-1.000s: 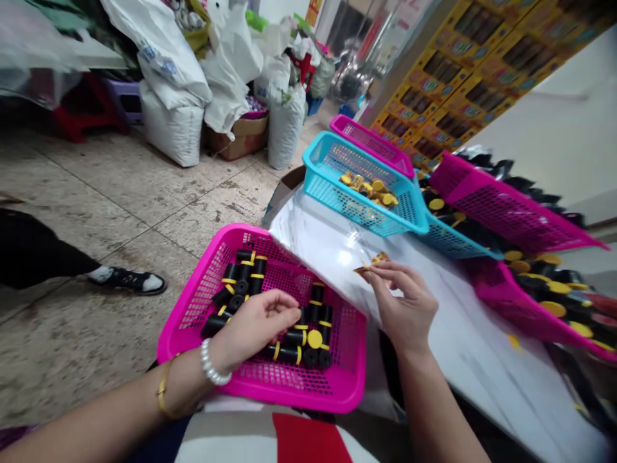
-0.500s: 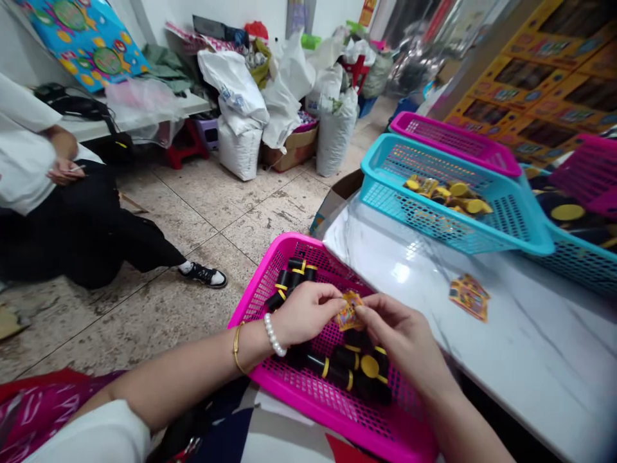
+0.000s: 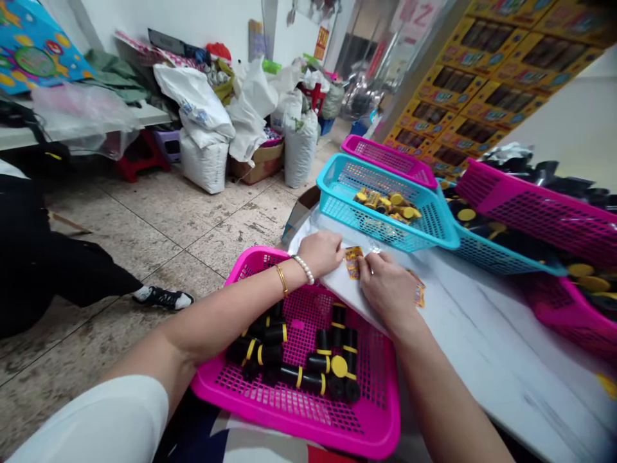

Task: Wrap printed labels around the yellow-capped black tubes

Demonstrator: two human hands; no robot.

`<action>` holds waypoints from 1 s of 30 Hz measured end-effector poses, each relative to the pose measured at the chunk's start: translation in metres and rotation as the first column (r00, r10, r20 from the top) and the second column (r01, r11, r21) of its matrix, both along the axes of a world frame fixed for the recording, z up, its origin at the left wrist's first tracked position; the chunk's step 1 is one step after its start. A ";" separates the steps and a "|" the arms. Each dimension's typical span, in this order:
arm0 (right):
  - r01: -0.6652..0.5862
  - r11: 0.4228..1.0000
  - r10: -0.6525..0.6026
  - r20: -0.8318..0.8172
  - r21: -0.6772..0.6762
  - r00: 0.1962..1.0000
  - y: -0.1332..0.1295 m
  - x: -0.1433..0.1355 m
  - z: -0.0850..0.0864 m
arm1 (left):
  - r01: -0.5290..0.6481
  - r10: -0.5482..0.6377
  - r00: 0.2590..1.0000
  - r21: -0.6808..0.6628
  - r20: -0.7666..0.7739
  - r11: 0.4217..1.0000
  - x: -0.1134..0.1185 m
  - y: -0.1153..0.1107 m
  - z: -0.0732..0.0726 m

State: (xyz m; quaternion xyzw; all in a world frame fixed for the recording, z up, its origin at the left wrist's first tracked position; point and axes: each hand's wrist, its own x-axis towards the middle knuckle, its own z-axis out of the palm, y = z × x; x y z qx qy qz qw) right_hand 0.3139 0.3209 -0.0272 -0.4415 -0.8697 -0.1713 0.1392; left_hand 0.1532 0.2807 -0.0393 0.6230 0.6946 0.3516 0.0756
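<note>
Over the near edge of the white marbled table (image 3: 457, 315), my two hands are at a small orange printed label (image 3: 353, 262). My left hand (image 3: 322, 254) has its fingers closed at the label's left edge. At the opposite edge my right hand (image 3: 391, 283) pinches it; the fingertips are partly hidden. More orange labels (image 3: 419, 294) lie on the table, partly covered by my right hand. Below my arms, a pink basket (image 3: 308, 424) holds several black cylinders with yellow bands (image 3: 289, 373), one showing a round yellow cap.
A blue basket (image 3: 332, 193) with yellow-capped pieces (image 3: 385, 204) stands on the table. Behind it is a pink basket (image 3: 385, 157); more filled baskets (image 3: 544, 212) stand right. Yellow boxes (image 3: 463, 83) are stacked behind. White sacks (image 3: 205, 154) and a seated person's leg (image 3: 91, 270) are left.
Both hands have moved with the label from above the pink basket to the table's edge. The view has turned rightward, so more of the baskets and stacked boxes shows.
</note>
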 end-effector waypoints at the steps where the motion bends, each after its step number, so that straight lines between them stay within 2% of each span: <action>1: 0.013 1.000 -0.013 -0.012 -0.003 1.000 0.000 0.002 -0.001 | -0.003 0.003 1.000 0.000 -0.005 1.000 -0.001 -0.002 -0.002; 3: -0.004 0.999 0.000 -0.077 -0.052 0.997 0.003 0.007 -0.003 | 0.002 -0.002 1.000 0.001 -0.003 1.000 -0.003 -0.007 -0.002; 7: -0.114 0.980 0.074 -0.236 -0.162 0.969 0.010 0.008 -0.006 | 0.009 -0.010 0.999 0.019 0.052 1.000 -0.009 -0.011 0.001; 12: -0.288 0.936 0.209 -0.339 -0.202 0.917 0.009 0.002 -0.008 | 0.049 -0.053 0.991 0.041 0.120 0.998 -0.008 -0.003 0.001; 14: -0.249 0.942 0.171 -0.316 -0.225 0.933 0.009 0.003 -0.008 | 0.060 -0.065 0.987 0.037 0.145 0.998 -0.008 0.001 0.001; 16: -0.131 0.965 0.068 -0.265 -0.227 0.962 0.011 0.007 -0.008 | 0.042 -0.048 0.980 0.031 0.194 0.999 -0.010 0.000 0.000; 19: -0.026 0.988 -0.022 -0.302 -0.152 0.953 0.012 0.011 -0.003 | 0.039 -0.039 0.954 0.006 0.298 0.999 -0.017 -0.010 0.000; 21: -0.077 0.992 0.027 -0.434 -0.098 0.901 0.005 0.010 0.002 | 0.053 -0.042 0.933 -0.019 0.357 0.998 -0.021 -0.024 0.002; 22: -0.150 0.982 0.074 -0.503 -0.111 0.861 -0.002 0.007 0.005 | 0.062 -0.045 0.920 -0.029 0.390 0.998 -0.022 -0.032 0.004; 23: -0.259 0.950 0.122 -0.558 -0.174 0.821 -0.012 0.004 0.008 | 0.076 -0.054 0.898 -0.034 0.437 0.997 -0.022 -0.042 0.006; 24: -0.390 0.879 0.161 -0.597 -0.275 0.786 -0.023 0.000 0.009 | 0.092 -0.062 0.868 -0.037 0.493 0.995 -0.021 -0.053 0.008; 26: -0.592 0.644 0.186 -0.652 -0.484 0.735 -0.048 -0.010 0.009 | 0.114 -0.075 0.774 -0.022 0.629 0.993 -0.018 -0.078 0.013; 27: -0.640 0.538 0.167 -0.675 -0.548 0.719 -0.060 -0.014 0.007 | 0.089 -0.064 0.728 -0.001 0.683 0.996 -0.016 -0.092 0.015; 28: -0.664 0.470 0.134 -0.697 -0.581 0.705 -0.071 -0.017 0.004 | 0.029 -0.038 0.697 0.024 0.716 0.999 -0.013 -0.107 0.017; 29: -0.678 0.440 0.090 -0.722 -0.589 0.686 -0.081 -0.021 0.000 | -0.050 0.002 0.680 0.043 0.733 0.998 -0.009 -0.122 0.018; 30: -0.686 0.436 0.041 -0.748 -0.583 0.662 -0.089 -0.023 -0.004 | -0.135 0.049 0.665 0.056 0.745 0.989 -0.006 -0.137 0.018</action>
